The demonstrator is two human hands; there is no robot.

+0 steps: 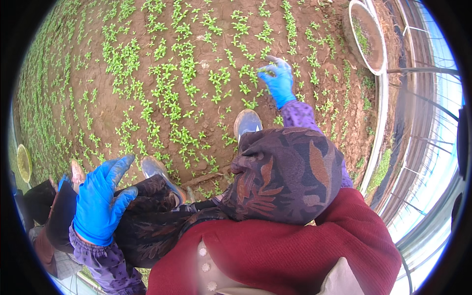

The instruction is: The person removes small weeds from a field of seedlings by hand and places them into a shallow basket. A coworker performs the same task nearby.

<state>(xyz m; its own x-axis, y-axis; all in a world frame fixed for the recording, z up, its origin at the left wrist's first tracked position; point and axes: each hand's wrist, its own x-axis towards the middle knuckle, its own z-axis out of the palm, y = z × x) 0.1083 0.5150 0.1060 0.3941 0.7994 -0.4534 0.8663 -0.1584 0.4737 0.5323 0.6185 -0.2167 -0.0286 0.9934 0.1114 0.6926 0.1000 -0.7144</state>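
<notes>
Rows of small green seedlings (188,66) grow in the brown soil (99,107) before me. My right hand (279,79), in a blue glove with soiled fingertips, reaches over the seedlings at the right. Its fingers are bent and blurred. Some green shows between thumb and fingers, but whether it is gripped or lies behind them I cannot tell. At the lower left, my left hand (101,199), also gloved in blue, hovers by my left knee. Its thumb stands apart from the fingers, and nothing shows in it.
My shoes (247,122) stand among the plants. A white-rimmed basin (383,55) sits at the upper right beside a pale edging pipe (377,136). Plastic sheeting and hoops line the right side. Another person's dark-clothed leg (61,217) is close on my left, with a yellowish basin (24,163) beyond.
</notes>
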